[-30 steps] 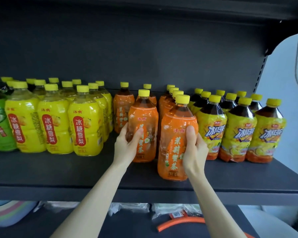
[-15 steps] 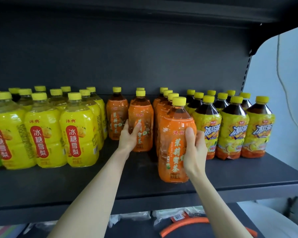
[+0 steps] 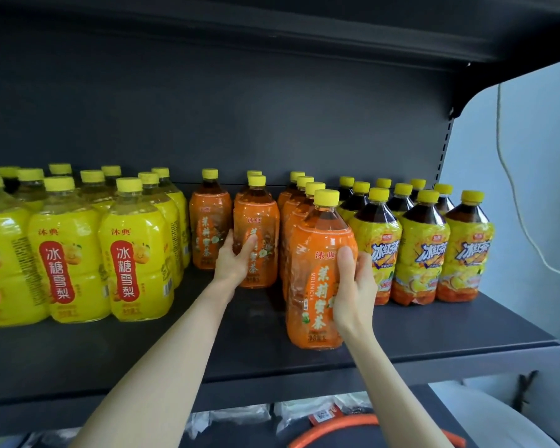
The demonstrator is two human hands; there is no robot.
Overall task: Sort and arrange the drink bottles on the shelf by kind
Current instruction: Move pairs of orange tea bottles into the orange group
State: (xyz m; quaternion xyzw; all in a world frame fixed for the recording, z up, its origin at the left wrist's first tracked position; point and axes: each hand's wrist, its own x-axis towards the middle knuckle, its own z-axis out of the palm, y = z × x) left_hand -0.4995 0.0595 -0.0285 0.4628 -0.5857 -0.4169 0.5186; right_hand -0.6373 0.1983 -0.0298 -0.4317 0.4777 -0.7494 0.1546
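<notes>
We wrap each hand, left (image 3: pixel 236 263) and right (image 3: pixel 353 286), around an orange bottle (image 3: pixel 317 253) to line up its kind.

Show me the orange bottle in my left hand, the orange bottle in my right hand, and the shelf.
Left orange bottle (image 3: pixel 262 221): head view, upper label.
Right orange bottle (image 3: pixel 317 253): head view, label front.
Shelf (image 3: pixel 143 357): head view, bare front surface.

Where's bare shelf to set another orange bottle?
Free: front strip of shelf left of the front orange bottle, and between that bottle's row and the left hand. Crowded: yellow bottles left, tea bottles right.
</notes>
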